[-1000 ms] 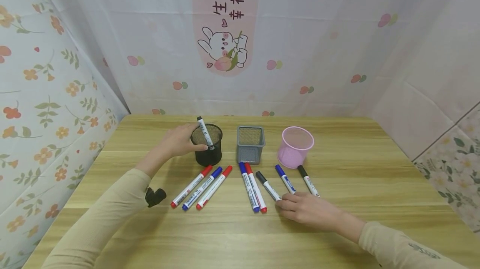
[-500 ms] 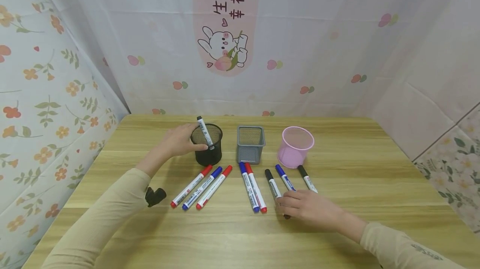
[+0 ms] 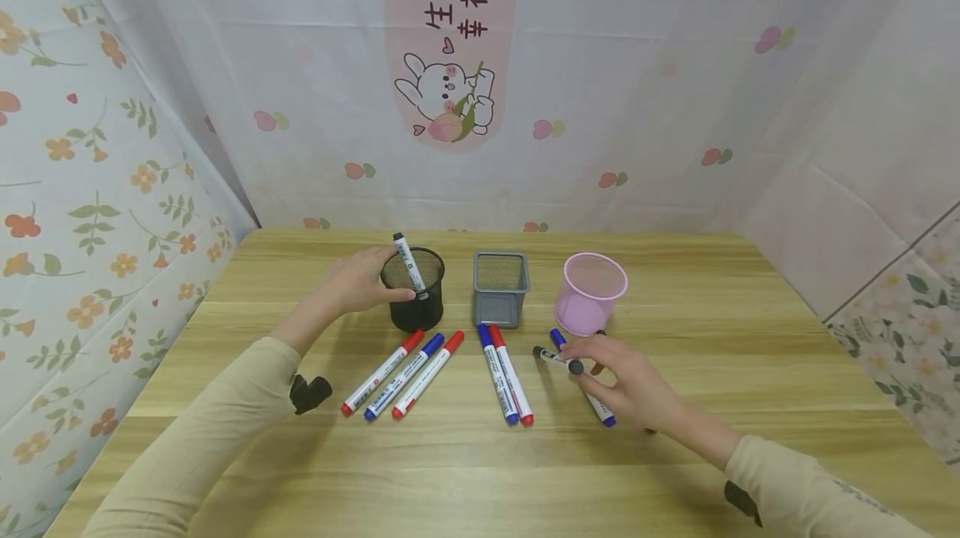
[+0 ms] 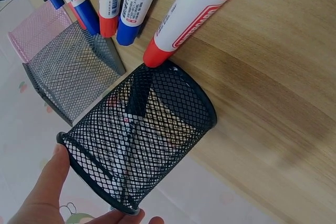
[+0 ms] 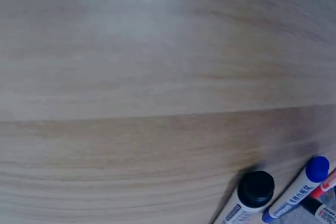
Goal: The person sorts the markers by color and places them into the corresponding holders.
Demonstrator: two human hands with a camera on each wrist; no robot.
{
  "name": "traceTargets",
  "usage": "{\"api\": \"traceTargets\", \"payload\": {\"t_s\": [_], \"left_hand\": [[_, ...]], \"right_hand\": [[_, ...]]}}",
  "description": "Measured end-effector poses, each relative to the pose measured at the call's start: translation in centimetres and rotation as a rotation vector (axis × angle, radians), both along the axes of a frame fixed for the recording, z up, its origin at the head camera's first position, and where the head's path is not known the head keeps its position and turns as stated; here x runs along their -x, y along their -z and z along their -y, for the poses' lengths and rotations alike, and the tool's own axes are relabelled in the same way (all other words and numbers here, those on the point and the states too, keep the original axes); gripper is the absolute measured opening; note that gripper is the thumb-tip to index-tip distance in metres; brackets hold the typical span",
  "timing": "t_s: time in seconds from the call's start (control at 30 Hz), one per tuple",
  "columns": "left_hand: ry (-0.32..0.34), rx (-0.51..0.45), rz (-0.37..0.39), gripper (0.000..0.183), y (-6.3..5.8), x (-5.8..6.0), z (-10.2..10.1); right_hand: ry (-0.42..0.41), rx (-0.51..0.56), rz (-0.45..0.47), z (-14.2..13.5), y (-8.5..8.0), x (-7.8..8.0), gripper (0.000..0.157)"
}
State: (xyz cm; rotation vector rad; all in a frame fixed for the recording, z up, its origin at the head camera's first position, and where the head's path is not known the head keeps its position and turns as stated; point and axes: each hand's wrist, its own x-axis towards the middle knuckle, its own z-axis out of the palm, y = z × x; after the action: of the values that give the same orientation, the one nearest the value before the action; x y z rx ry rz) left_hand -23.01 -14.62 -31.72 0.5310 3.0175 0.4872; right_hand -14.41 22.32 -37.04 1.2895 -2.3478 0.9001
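Note:
At the rim of the black mesh pen holder (image 3: 417,314) my left hand (image 3: 360,281) holds on, thumb at the near side. One black-capped marker (image 3: 406,254) leans inside that holder. My right hand (image 3: 632,384) pinches another black-capped marker (image 3: 555,359) between thumb and fingers, tilted above the wood. Below it lies a blue marker (image 3: 602,411), partly covered by the hand. A further black marker is mostly hidden behind the right hand; the right wrist view has a black-capped marker (image 5: 247,195) beside a blue one (image 5: 299,190).
A grey square mesh holder (image 3: 498,309) and a pink round one (image 3: 588,309) stand to the right of the black one. Two red markers (image 3: 384,373) with a blue one between lie at left. A blue-and-red pair (image 3: 501,375) lies centrally. Patterned cloth (image 3: 600,104) hangs behind.
My right hand has picked up the black marker from the wood, after sliding it right, and tilted it. The left hand stays at the black holder.

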Motion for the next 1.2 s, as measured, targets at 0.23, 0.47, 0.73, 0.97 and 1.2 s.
{"api": "traceTargets", "payload": {"t_s": [0.23,0.47,0.73,0.97,1.2], "left_hand": [[0.003,0.011,-0.001,0.083,0.0,0.0,0.0],[-0.005,0.007,-0.006,0.082,0.0,0.0,0.0],[0.000,0.010,-0.010,0.082,0.1,0.1,0.0],[0.004,0.008,-0.011,0.082,0.1,0.0,0.1],[0.003,0.015,-0.017,0.082,0.0,0.0,0.0]], "right_hand": [[0.025,0.127,0.118,0.9,-2.2,-0.8,0.039],[0.107,0.141,0.225,1.5,-4.4,-1.6,0.032],[0.154,0.163,0.252,1.2,-4.2,-1.4,0.031],[0.184,0.167,0.269,0.4,-3.0,-0.3,0.027],[0.163,0.185,0.259,1.0,-3.5,0.0,0.026]]}}
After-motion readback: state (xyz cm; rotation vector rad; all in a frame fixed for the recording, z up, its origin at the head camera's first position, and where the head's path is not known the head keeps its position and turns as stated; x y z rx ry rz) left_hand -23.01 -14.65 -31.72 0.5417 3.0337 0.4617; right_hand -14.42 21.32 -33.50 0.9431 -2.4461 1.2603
